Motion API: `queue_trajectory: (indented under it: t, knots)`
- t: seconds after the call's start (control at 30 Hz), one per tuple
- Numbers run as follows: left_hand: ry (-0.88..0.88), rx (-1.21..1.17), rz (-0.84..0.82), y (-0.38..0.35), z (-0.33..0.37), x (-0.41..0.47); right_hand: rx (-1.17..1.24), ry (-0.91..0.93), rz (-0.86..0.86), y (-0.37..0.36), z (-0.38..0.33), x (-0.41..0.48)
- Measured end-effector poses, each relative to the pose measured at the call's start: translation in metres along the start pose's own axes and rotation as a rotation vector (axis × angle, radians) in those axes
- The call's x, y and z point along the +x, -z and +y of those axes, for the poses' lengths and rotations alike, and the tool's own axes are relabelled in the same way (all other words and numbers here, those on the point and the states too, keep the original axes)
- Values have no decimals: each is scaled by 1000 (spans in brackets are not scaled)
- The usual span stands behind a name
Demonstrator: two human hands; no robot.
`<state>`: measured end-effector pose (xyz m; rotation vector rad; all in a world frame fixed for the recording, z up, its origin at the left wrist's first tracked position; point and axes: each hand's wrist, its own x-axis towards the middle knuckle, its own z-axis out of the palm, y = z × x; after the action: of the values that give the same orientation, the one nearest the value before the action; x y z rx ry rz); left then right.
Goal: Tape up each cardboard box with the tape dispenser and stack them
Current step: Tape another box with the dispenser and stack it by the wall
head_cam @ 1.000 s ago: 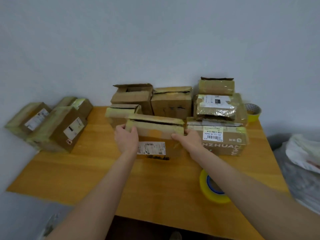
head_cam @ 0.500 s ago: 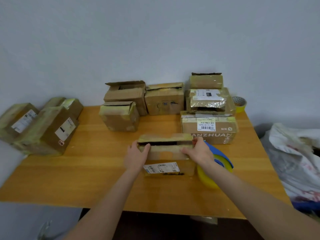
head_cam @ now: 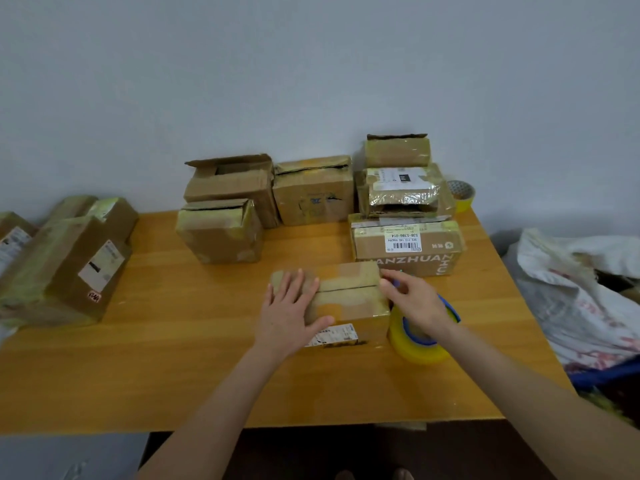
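Observation:
A small cardboard box (head_cam: pixel 349 299) with a white label on its front stands near the table's front middle, its top flaps folded down with a seam across. My left hand (head_cam: pixel 294 306) lies flat on the left part of its top, fingers spread. My right hand (head_cam: pixel 415 299) hovers at the box's right end, fingers loosely curled, over a blue tape dispenser with a yellow tape roll (head_cam: pixel 415 341) that stands on the table against the box. I cannot tell whether the fingers touch the dispenser.
Several worn boxes stand at the back of the wooden table (head_cam: pixel 173 358), among them an open-topped one (head_cam: pixel 232 181) and a labelled box (head_cam: pixel 408 247) with smaller boxes on it. A second tape roll (head_cam: pixel 462 195) sits back right. Stacked boxes (head_cam: pixel 65 265) lie left; bags (head_cam: pixel 581 292) right.
The box came from the back group toward the front and was set down. Its flaps closed. My left hand moved onto the top; my right hand left the box and went to the dispenser.

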<state>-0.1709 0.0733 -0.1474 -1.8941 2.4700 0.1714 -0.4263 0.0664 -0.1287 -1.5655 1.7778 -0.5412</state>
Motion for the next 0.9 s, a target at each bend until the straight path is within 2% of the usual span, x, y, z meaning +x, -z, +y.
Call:
queue_trajectory:
  t: [0.1, 0.17, 0.27, 0.47, 0.57, 0.67, 0.73, 0.8, 0.9]
  knots:
    - [-30, 32, -25, 2, -5, 1, -208, -169, 62, 22, 40, 5]
    - [-36, 52, -33, 4, -6, 1, -313, -329, -36, 28, 64, 6]
    - [-48, 76, -42, 8, -8, 1, -263, -452, -176, 24, 85, 9]
    - [-80, -13, -81, 12, -13, 1, -282, -480, -174, 24, 85, 25]
    - [-85, -16, -95, 15, -15, 1, -269, -465, -108, 30, 71, 28]
    - [-83, -18, -98, 16, -14, 1, -372, -333, -50, 40, 57, 24]
    - [-82, -26, -94, 16, -13, 2, -419, -240, -97, 46, 54, 20]
    - [-84, -24, -90, 15, -13, 1, -371, -215, -135, 47, 55, 15]
    - [-89, -8, -82, 14, -14, 1, -188, -246, -97, 42, 55, 11]
